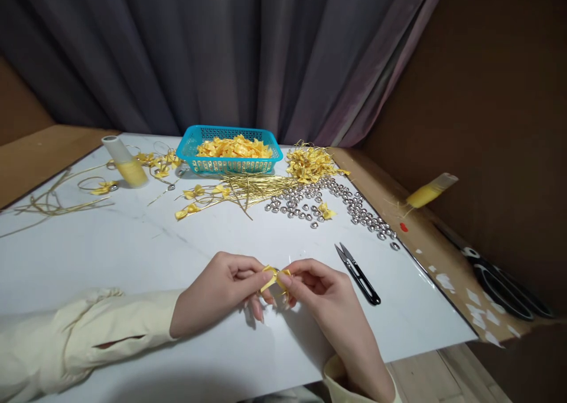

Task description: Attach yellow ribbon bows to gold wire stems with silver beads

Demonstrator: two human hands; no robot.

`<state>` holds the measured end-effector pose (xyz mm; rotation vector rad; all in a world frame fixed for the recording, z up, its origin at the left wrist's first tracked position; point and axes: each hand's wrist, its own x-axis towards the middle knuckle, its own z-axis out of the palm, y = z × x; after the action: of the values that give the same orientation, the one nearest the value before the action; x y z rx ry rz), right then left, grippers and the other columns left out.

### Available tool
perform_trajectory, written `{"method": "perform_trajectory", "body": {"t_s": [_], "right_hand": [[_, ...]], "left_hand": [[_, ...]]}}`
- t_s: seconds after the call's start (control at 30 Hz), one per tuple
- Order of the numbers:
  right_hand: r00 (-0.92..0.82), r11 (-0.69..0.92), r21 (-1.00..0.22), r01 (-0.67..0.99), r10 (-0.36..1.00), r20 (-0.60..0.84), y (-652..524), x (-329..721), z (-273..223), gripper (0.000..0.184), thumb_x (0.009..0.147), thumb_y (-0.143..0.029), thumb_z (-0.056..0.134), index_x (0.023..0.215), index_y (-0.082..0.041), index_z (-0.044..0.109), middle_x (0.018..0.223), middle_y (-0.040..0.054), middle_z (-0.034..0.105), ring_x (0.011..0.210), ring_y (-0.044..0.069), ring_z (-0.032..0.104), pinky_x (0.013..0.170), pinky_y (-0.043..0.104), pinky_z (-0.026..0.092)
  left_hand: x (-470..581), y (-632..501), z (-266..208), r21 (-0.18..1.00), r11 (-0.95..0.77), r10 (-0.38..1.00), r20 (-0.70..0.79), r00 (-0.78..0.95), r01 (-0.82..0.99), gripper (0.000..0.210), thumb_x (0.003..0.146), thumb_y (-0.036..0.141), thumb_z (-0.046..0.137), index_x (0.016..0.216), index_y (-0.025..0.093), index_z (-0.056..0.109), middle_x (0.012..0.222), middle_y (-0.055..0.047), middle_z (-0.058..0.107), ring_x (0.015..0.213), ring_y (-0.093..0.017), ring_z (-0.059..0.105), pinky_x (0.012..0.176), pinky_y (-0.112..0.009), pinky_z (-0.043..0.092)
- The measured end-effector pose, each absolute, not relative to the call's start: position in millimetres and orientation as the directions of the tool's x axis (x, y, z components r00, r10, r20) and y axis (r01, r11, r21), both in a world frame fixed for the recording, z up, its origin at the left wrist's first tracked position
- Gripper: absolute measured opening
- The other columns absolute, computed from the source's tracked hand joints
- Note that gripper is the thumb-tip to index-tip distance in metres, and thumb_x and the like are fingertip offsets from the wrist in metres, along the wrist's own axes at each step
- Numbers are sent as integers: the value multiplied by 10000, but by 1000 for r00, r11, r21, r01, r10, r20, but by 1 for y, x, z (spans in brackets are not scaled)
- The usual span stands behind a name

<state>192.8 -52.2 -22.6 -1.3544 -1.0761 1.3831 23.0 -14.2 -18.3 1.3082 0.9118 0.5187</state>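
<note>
Near the front of the white table, my left hand and my right hand meet fingertip to fingertip. Between them is a small yellow ribbon bow, pinched from both sides by thumbs and forefingers. Its centre is partly covered by my fingertips, and a thin gold loop seems to hang below it. Black thread snips lie to the right of my right hand, blades pointing away. Beyond my hands are scattered silver beads and a bundle of gold cords.
A blue basket of yellow bows stands at the back, beside a heap of corded bows. A thread spool stands at left; another spool lies at right. Large black scissors rest on the right-hand cardboard. A grey curtain hangs behind.
</note>
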Motion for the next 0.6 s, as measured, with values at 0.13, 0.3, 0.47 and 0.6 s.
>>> {"method": "perform_trajectory", "body": {"t_s": [0.13,0.3,0.47,0.6], "right_hand": [[-5,-238,-970,-54,971,-238,-52,192,-22,246,646,-332,773,712,-133,644,574,-13,634,493,71,548,497,165,441],[-17,-243,-966,-83,970,-243,-52,191,-21,259,646,-352,769,685,-128,644,538,-13,630,472,67,543,485,160,446],[-35,-262,-957,-124,965,-260,-53,191,-18,288,604,-363,795,672,-124,649,515,-12,626,459,74,545,477,168,458],[-46,-265,-955,-134,964,-261,-54,191,-19,287,571,-339,819,663,-121,658,505,-12,623,456,77,547,473,171,458]], "left_hand": [[21,-12,-17,977,143,770,-210,602,158,321,819,374,547,693,103,666,580,-55,682,550,-148,627,539,-218,449],[15,-8,-21,985,135,733,-171,658,105,331,823,312,481,669,89,672,632,-96,706,579,-148,605,560,-224,436],[8,-3,-21,985,167,657,-146,740,46,247,791,264,537,801,67,684,726,-120,721,671,-181,640,632,-249,467],[7,0,-19,988,139,570,-141,809,74,216,802,265,587,865,66,641,802,-140,721,741,-213,668,701,-292,501]]}}
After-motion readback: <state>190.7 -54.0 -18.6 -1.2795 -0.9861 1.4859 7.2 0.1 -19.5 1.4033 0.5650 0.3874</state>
